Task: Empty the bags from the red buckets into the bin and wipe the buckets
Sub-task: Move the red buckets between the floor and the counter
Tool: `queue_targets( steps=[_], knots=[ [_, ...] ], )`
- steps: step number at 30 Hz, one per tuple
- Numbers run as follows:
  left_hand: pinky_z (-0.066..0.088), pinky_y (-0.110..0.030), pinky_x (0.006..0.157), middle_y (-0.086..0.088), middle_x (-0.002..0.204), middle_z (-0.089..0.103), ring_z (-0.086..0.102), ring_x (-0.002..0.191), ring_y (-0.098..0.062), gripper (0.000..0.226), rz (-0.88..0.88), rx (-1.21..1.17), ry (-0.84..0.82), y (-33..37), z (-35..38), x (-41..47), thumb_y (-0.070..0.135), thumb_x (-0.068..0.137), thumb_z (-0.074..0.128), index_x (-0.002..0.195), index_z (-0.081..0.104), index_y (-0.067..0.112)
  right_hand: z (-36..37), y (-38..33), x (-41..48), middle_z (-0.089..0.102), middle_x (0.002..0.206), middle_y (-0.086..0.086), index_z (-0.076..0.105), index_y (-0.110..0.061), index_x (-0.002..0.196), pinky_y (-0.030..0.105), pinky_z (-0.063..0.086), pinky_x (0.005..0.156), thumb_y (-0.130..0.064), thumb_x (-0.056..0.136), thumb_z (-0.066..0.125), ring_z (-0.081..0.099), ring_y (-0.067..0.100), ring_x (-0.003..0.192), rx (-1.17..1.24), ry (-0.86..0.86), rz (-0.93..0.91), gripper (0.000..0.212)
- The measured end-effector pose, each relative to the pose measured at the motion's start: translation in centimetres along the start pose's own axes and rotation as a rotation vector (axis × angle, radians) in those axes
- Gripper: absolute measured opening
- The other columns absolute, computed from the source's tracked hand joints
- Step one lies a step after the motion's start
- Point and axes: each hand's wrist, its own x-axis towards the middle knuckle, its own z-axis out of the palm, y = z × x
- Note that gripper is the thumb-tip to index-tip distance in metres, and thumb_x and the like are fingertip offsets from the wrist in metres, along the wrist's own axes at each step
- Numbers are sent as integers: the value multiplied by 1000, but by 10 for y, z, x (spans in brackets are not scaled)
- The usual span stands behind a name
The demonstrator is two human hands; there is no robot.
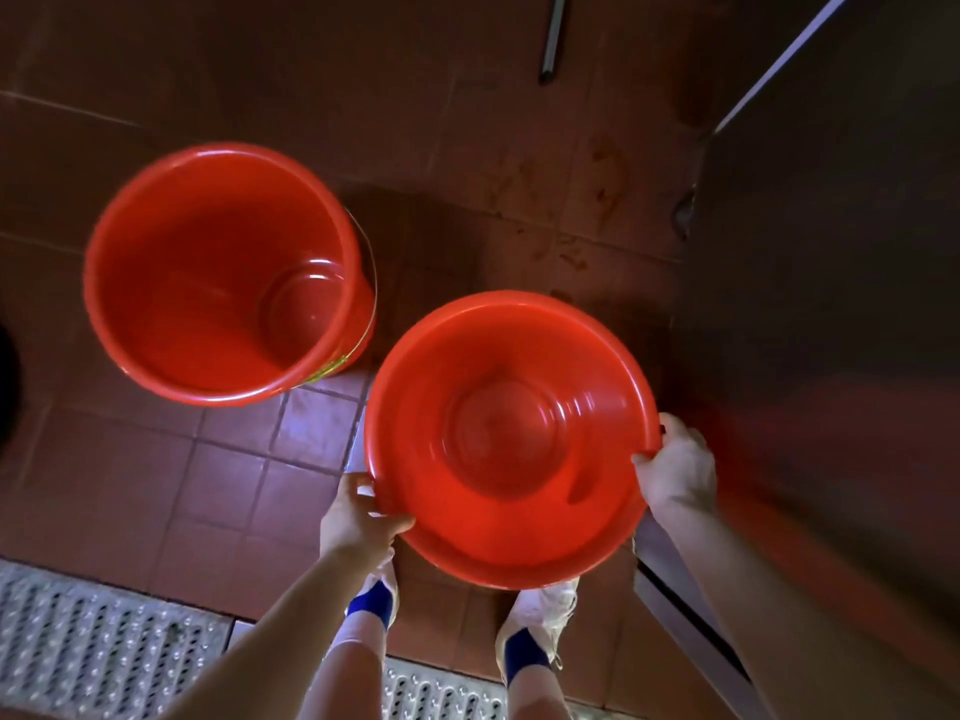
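Note:
A wide, shallow red basin point(511, 439) is held above the tiled floor in front of my legs. My left hand point(358, 517) grips its rim at the lower left, and my right hand point(678, 470) grips the rim at the right. The basin's inside is bare, with no bag in it. A deep red bucket point(223, 272) with a thin metal handle stands on the floor to the upper left. It is also bare inside. No bin or cloth is in view.
The floor is of dark red tiles point(234, 480). A metal drain grate point(93, 652) runs along the bottom left. A stainless steel cabinet point(831, 252) fills the right side. A metal leg point(553, 39) stands at the top. My feet point(540, 610) are under the basin.

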Motion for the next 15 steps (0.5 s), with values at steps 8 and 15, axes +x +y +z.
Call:
queue_targets(
  steps=[8, 15],
  knots=[
    [44, -20, 57, 10, 77, 66, 65, 71, -6, 50, 75, 77, -19, -9, 24, 20, 15, 62, 87, 88, 47, 28, 32, 15, 21, 53, 122, 15, 49, -18, 135, 44, 49, 87, -9, 83, 70, 57, 38, 110, 52, 43, 27, 57],
    [52, -34, 81, -2, 124, 52, 60, 102, -20, 73, 312, 133, 80, 0, 20, 12, 18, 77, 79, 139, 40, 20, 28, 23, 8, 39, 147, 12, 38, -19, 146, 43, 35, 107, -16, 89, 60, 41, 33, 130, -531, 115, -573, 61]
  ],
)
